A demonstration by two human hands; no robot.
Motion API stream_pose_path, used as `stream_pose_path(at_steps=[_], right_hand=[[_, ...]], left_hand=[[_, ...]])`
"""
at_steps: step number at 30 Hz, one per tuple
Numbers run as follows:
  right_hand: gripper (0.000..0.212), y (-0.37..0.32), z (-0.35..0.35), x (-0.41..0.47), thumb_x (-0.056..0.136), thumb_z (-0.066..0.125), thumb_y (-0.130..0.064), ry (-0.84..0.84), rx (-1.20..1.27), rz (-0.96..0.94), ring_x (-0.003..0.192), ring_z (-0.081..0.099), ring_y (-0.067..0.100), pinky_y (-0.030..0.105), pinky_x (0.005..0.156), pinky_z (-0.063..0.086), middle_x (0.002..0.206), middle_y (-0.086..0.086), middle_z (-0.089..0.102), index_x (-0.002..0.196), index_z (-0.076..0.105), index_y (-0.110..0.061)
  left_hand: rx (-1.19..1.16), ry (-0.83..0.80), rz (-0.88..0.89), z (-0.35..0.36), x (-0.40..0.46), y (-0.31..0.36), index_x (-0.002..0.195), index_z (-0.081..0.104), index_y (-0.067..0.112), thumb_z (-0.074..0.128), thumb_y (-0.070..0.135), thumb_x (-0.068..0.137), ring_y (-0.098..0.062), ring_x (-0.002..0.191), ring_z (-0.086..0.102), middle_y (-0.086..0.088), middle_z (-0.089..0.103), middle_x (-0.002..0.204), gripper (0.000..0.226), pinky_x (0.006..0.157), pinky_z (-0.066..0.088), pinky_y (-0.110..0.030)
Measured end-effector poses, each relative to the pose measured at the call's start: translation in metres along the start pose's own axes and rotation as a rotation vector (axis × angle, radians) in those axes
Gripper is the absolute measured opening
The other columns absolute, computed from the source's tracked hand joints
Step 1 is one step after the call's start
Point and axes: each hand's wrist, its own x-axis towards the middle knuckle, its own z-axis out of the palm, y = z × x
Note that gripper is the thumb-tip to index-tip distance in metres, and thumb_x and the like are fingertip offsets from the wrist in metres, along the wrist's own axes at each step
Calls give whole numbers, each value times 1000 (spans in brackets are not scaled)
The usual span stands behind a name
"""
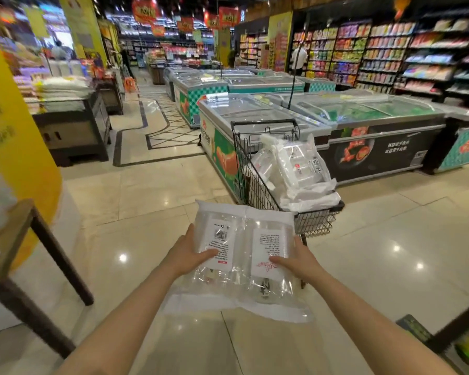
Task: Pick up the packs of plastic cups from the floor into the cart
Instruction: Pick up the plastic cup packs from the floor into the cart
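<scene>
I hold two clear packs of plastic cups [241, 255] side by side in front of me, each with a white printed label. My left hand [190, 253] grips the left pack, thumb on top. My right hand [295, 262] grips the right pack the same way. Just beyond them stands a black wire cart [257, 185], piled with several more clear packs [293, 169]. The held packs are level with the cart's near end, a little to its left.
Chest freezers [363, 123] stand right behind and to the right of the cart. A yellow pillar [14, 131] and a dark table leg [57, 250] are at my left. Another dark frame [460, 323] is at the lower right. Shiny tiled floor lies all around.
</scene>
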Motion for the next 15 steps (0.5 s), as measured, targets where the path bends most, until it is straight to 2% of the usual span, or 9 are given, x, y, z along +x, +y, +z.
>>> stream_pose_path(at_steps=[2,5,9,11,15], right_hand=[[74,-8,-13,47,66,85,-31,11,-9,-26,99,61,16,20,68,50,118,0,61,125,41,-20],[76,-16,-23,105,66,84,-32,24,-15,-53,106,61,18,35,86,53,118,-2,61,128,42,-21],[71,-24,-31,177,68,83,-33,40,-6,-43,102,59,15,26,77,49,114,-5,59,123,40,-24],[69,-26,-31,216,68,84,-31,49,3,-39,100,59,17,29,79,50,114,-2,60,120,39,-25],[71,-34,-27,294,70,83,-26,83,25,-21,97,61,16,21,70,49,112,-3,60,124,38,-21]], left_hand=[[-2,17,3,-6,51,0,138,29,33,61,85,53,-13,97,60,9,58,111,105,82,53,-40],[-17,23,33,-11,110,3,144,21,35,62,82,56,-14,105,58,10,56,121,108,87,51,-40],[-23,20,60,-16,186,2,141,27,35,64,70,61,-12,107,58,15,56,125,95,89,49,-40],[-43,13,76,-18,227,-5,141,25,38,65,69,61,-12,105,59,15,57,123,94,87,50,-40],[-58,-12,116,-26,317,-21,143,22,40,66,68,62,-13,110,56,14,55,127,97,91,49,-41]])
